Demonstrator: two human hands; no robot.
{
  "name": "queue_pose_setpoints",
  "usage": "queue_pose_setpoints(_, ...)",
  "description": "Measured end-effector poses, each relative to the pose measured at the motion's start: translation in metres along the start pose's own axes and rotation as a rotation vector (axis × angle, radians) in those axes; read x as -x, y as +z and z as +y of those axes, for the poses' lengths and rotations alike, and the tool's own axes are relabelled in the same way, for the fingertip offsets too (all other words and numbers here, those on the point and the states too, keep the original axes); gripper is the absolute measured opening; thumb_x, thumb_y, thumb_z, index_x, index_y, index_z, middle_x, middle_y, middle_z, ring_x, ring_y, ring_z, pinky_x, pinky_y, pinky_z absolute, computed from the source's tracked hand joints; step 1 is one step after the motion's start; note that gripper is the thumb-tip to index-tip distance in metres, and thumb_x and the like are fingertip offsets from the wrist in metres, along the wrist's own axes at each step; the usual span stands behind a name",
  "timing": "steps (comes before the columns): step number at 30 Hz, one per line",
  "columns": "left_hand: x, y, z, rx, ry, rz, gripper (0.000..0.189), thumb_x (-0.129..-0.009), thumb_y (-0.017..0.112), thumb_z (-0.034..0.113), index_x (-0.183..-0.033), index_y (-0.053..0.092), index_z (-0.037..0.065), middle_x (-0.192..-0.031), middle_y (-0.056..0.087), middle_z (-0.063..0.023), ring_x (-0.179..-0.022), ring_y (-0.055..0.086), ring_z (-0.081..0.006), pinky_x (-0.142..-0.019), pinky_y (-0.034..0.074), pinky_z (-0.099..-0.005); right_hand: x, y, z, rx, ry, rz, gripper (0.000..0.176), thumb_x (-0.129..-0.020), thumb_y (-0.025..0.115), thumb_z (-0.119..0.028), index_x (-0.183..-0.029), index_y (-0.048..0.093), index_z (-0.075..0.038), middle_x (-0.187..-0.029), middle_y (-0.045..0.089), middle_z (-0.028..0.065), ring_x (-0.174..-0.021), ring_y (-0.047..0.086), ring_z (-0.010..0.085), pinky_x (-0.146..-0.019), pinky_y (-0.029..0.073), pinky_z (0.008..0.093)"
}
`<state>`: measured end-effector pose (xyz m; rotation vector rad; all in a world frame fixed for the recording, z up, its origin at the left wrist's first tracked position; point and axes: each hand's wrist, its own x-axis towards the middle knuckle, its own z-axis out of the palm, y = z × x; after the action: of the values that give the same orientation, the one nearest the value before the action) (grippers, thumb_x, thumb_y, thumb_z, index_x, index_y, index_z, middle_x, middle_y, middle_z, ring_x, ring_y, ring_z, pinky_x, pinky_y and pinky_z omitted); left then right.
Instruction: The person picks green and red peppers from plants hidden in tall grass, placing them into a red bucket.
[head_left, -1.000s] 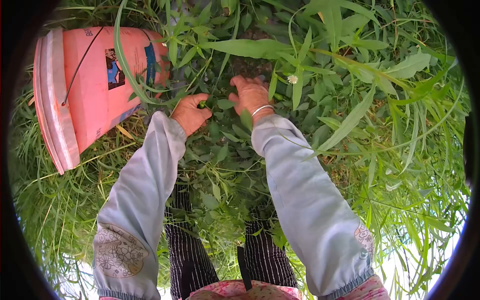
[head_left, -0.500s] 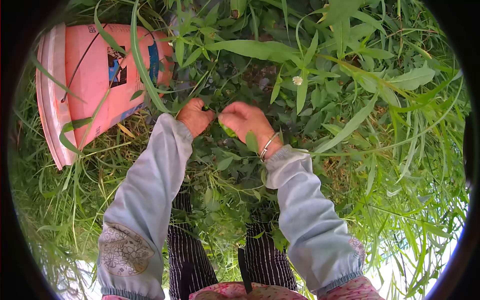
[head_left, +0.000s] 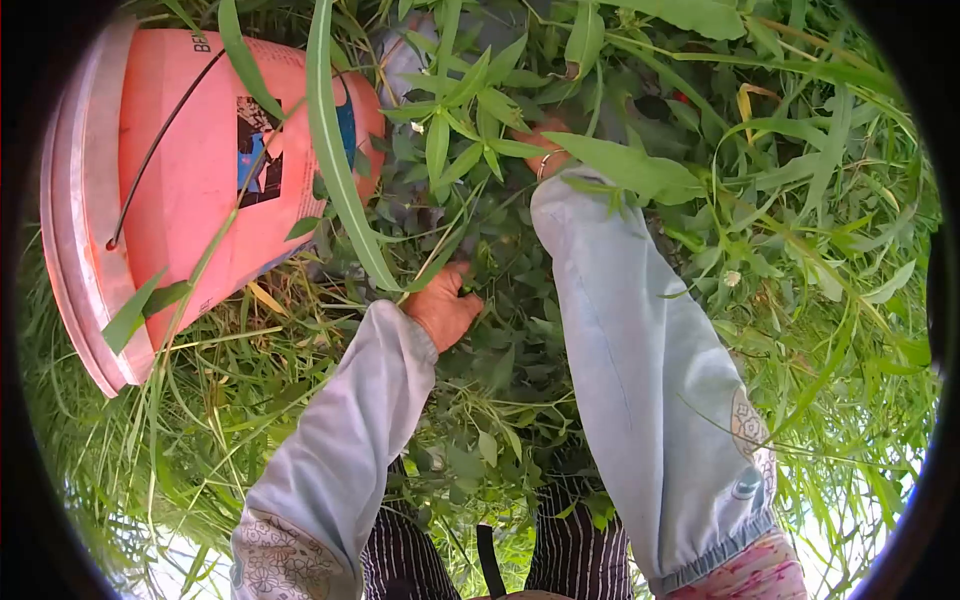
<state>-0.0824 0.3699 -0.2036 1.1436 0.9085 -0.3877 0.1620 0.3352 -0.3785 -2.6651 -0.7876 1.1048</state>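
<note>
My left hand (head_left: pixel 442 305) is low among dark green leaves, its fingers curled shut; whatever is inside the fist is hidden. My right hand (head_left: pixel 547 138) reaches farther up into the leafy plant (head_left: pixel 470 110). Leaves cover most of it, leaving only the wrist and a thin bracelet showing. Both arms wear pale blue sleeves. An orange-pink bucket (head_left: pixel 180 170) with a wire handle and a printed label lies on its side to the left of both hands.
Tall grass blades (head_left: pixel 335 150) and weeds crowd the whole view. A small white flower (head_left: pixel 732 278) sits at the right. Striped trouser legs (head_left: pixel 400 560) stand at the bottom.
My right hand has gone from beside the left hand up into the foliage. The left hand has dropped lower and closed. The view has shifted, so the bucket looks larger and nearer.
</note>
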Motion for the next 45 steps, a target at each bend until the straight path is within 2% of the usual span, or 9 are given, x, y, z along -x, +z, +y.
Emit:
queue_pose_setpoints(5,-0.001,0.004,-0.017,0.061,0.021,-0.003,0.036,-0.069,0.055,-0.007,-0.103,0.061,0.002,-0.087,0.064,-0.0023,-0.072,0.054,-0.0089,-0.065,0.044,-0.0243,0.004,0.021,0.006,0.457,-0.132,-0.156,0.030,-0.081,0.052,-0.033,-0.099,0.063,-0.011,-0.102,0.063,0.0119,-0.094,0.059,0.0286,-0.080,0.046,0.0367)
queue_pose_setpoints(7,-0.002,0.004,-0.011,0.029,-0.030,0.009,0.034,-0.069,0.055,-0.005,-0.102,0.061,0.002,-0.086,0.063,-0.0029,-0.070,0.053,-0.0093,-0.064,0.044,-0.0247,0.015,0.027,0.019,0.104,-0.381,-0.205,0.026,-0.082,0.057,-0.026,-0.093,0.060,-0.003,-0.085,0.060,0.0090,-0.081,0.058,0.0193,-0.071,0.045,0.0331)
queue_pose_setpoints(12,0.000,-0.001,0.004,0.003,-0.070,0.003,0.030,-0.068,0.058,-0.002,-0.098,0.061,0.001,-0.082,0.062,-0.0046,-0.067,0.052,-0.0110,-0.063,0.043,-0.0262,0.092,-0.046,-0.008,-1.094,0.121,-0.428,0.038,-0.070,0.064,-0.028,-0.103,0.061,-0.008,-0.086,0.061,0.0015,-0.076,0.054,0.0135,-0.064,0.043,0.0300)
queue_pose_setpoints(17,0.004,0.003,0.013,-0.188,0.064,0.110,0.020,-0.066,0.061,0.000,-0.086,0.063,-0.003,-0.099,0.063,-0.0132,-0.086,0.059,-0.0191,-0.072,0.045,-0.0299,0.133,-0.053,-0.008,-0.880,-0.191,-0.013,0.031,-0.071,0.066,-0.004,-0.101,0.060,-0.008,-0.085,0.059,-0.0018,-0.070,0.050,0.0071,-0.054,0.038,0.0233)
queue_pose_setpoints(20,0.003,0.005,0.014,-0.407,-0.004,0.143,0.020,-0.066,0.063,0.001,-0.085,0.063,-0.003,-0.105,0.061,-0.0168,-0.095,0.059,-0.0254,-0.075,0.046,-0.0314,0.155,-0.049,-0.002,-1.264,0.091,-0.073,0.030,-0.070,0.067,-0.001,-0.097,0.061,-0.009,-0.082,0.059,-0.0031,-0.065,0.048,0.0053,-0.052,0.036,0.0217)
queue_pose_setpoints(29,0.018,0.001,0.082,-0.831,0.126,0.029,0.052,-0.069,0.058,-0.002,-0.116,0.052,0.016,-0.112,0.056,-0.0137,-0.098,0.055,-0.0324,-0.083,0.045,-0.0362,0.185,-0.056,-0.026,-0.884,0.019,-0.060,0.021,-0.069,0.068,-0.010,-0.089,0.060,-0.011,-0.091,0.060,0.0051,-0.083,0.056,0.0185,-0.077,0.042,0.0291)
queue_pose_setpoints(33,0.021,0.001,0.072,-0.752,0.095,0.092,0.054,-0.069,0.056,-0.002,-0.119,0.050,0.018,-0.113,0.056,-0.0132,-0.100,0.055,-0.0312,-0.082,0.045,-0.0359,0.208,-0.056,-0.043,-0.488,-0.202,0.301,0.021,-0.065,0.069,-0.008,-0.083,0.058,-0.011,-0.082,0.057,0.0071,-0.082,0.054,0.0280,-0.070,0.043,0.0366)
queue_pose_setpoints(40,0.047,-0.006,0.071,-0.669,0.331,0.266,0.056,-0.073,0.056,-0.002,-0.125,0.046,0.017,-0.116,0.053,-0.0181,-0.101,0.054,-0.0347,-0.086,0.044,-0.0366,0.264,-0.066,-0.101,-0.674,-0.156,0.275,0.025,-0.068,0.071,-0.017,-0.087,0.057,-0.007,-0.081,0.059,0.0086,-0.077,0.057,0.0257,-0.068,0.046,0.0350)
queue_pose_setpoints(45,0.095,-0.003,0.095,-0.284,0.331,0.408,0.042,-0.075,0.058,-0.006,-0.116,0.054,0.006,-0.100,0.058,-0.0055,-0.087,0.054,-0.0129,-0.076,0.044,-0.0253,0.297,-0.079,-0.111,-1.370,0.286,-0.060,0.019,-0.081,0.065,-0.018,-0.096,0.058,-0.007,-0.089,0.059,-0.0017,-0.082,0.055,0.0082,-0.066,0.046,0.0259)
